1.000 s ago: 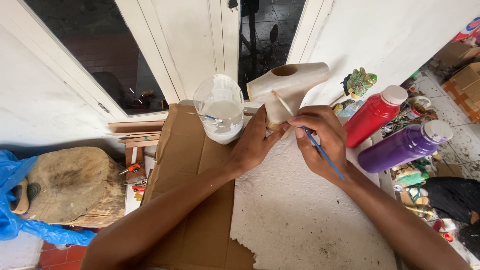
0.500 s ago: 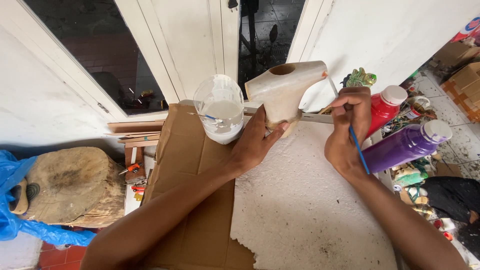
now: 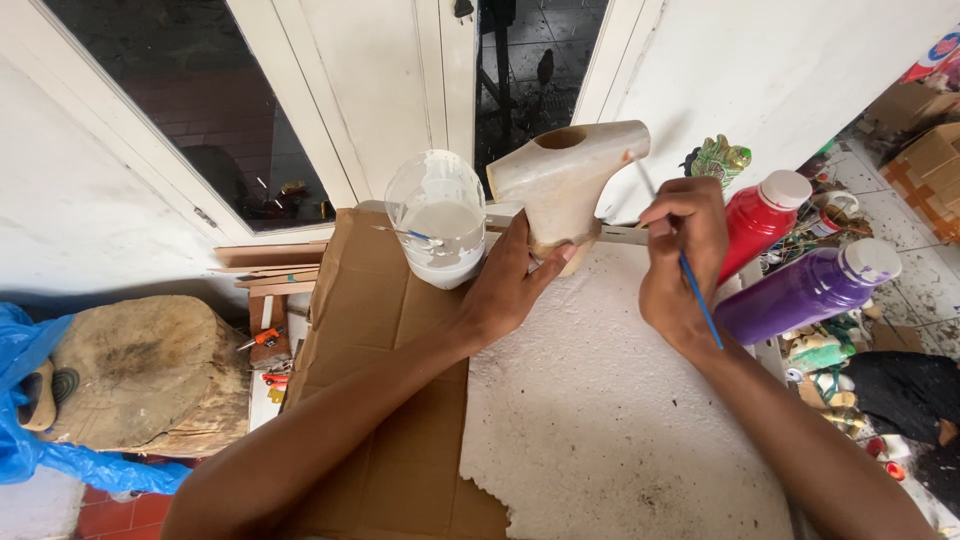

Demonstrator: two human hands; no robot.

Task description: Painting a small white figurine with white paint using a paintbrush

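While left hand (image 3: 505, 285) grips the base of the pale carved wooden piece (image 3: 563, 180) upright over the white foam sheet (image 3: 620, 400), right hand (image 3: 680, 255) pinches a blue-handled brush (image 3: 700, 300) beside it, near the paint cup (image 3: 440, 225).

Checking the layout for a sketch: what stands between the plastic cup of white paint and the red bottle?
In the head view, the pale wooden piece, held by the left hand, and the right hand with its brush.
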